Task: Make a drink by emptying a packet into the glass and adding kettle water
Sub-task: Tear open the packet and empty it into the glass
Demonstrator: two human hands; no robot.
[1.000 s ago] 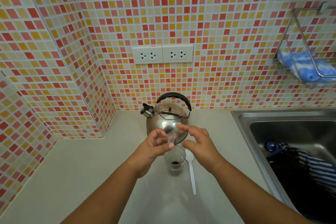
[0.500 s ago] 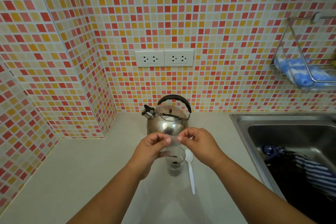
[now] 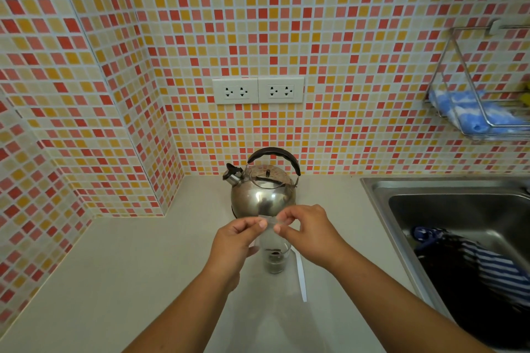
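Note:
A small clear glass (image 3: 276, 259) stands on the pale counter (image 3: 114, 281) with dark powder at its bottom. Directly above it I hold a clear plastic packet (image 3: 269, 222) between both hands. My left hand (image 3: 238, 241) pinches the packet's left end and my right hand (image 3: 308, 231) pinches its right end. The packet hangs down over the glass mouth. Behind the hands sits a steel kettle (image 3: 262, 192) with a black handle, its spout pointing left.
A white plastic spoon (image 3: 301, 275) lies on the counter just right of the glass. A steel sink (image 3: 381, 195) at the right holds dark striped cloth. A wire rack (image 3: 481, 112) with a blue cloth hangs on the tiled wall. Two sockets (image 3: 258, 90) sit above the kettle.
My hands have lowered slightly and drawn together, both now pinching the packet's top edge over the glass. The view has tilted upward a little.

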